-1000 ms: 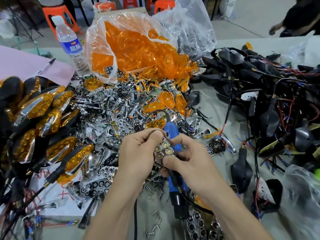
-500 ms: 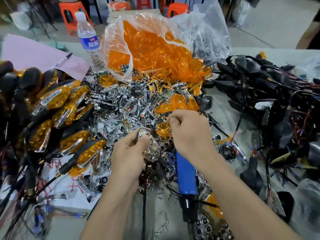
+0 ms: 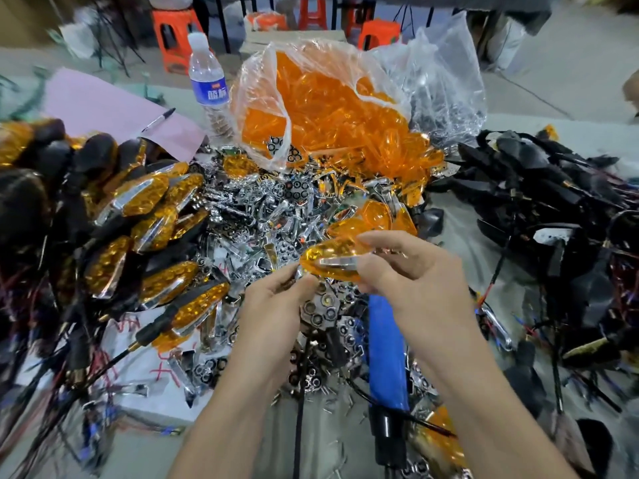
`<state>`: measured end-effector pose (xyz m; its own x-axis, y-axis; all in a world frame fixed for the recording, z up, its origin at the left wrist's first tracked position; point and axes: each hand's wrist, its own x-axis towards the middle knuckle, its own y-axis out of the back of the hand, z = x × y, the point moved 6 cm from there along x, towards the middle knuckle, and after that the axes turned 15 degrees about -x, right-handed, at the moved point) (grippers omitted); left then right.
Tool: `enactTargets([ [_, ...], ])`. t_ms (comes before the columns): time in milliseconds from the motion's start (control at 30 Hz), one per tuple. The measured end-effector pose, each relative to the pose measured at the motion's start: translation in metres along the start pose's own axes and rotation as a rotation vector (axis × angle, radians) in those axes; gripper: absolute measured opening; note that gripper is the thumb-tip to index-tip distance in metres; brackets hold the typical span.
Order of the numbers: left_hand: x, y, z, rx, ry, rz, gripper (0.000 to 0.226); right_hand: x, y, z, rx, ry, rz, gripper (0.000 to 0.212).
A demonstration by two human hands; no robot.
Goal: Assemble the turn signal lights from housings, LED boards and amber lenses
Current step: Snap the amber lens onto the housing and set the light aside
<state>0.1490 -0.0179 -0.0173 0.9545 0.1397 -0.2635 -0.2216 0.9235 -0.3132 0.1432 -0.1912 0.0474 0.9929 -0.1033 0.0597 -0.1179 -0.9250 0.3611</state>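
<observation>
Amber lens (image 3: 332,257) with chrome strip pinched between right hand (image 3: 411,285) thumb and fingers, centre frame, just above LED board (image 3: 320,307) gripped by curled left hand (image 3: 273,305). Blue tool (image 3: 385,350) lies on tabletop (image 3: 460,216) under right wrist. Bag of lenses (image 3: 328,108) upper centre; finished lights (image 3: 148,195) left; black housings (image 3: 539,188) right.
</observation>
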Motion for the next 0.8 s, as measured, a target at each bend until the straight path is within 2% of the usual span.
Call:
enactTargets([
  [133,-0.006,-0.016,0.008,-0.003,-0.046,-0.129,0.021,-0.022,0.003,0.017,0.279,-0.169,0.029,0.024],
  [267,-0.008,-0.020,0.007,-0.011,-0.054,-0.127,0.028,-0.031,0.006,0.022,0.064,-0.125,0.087,0.020],
  [367,-0.008,-0.023,0.006,-0.026,-0.060,-0.133,0.028,-0.032,0.006,0.022,-0.147,-0.054,0.064,0.031],
  [467,-0.010,-0.027,0.006,-0.026,-0.076,-0.189,0.022,-0.029,0.001,0.027,-0.115,-0.076,-0.034,0.050],
  [567,-0.015,-0.033,0.010,-0.052,-0.099,-0.276,0.011,-0.027,-0.003,0.021,-0.179,-0.006,-0.103,0.051],
  [800,-0.016,-0.032,0.011,-0.037,-0.104,-0.264,0.031,-0.031,0.003,0.020,-0.248,0.066,-0.095,0.063],
])
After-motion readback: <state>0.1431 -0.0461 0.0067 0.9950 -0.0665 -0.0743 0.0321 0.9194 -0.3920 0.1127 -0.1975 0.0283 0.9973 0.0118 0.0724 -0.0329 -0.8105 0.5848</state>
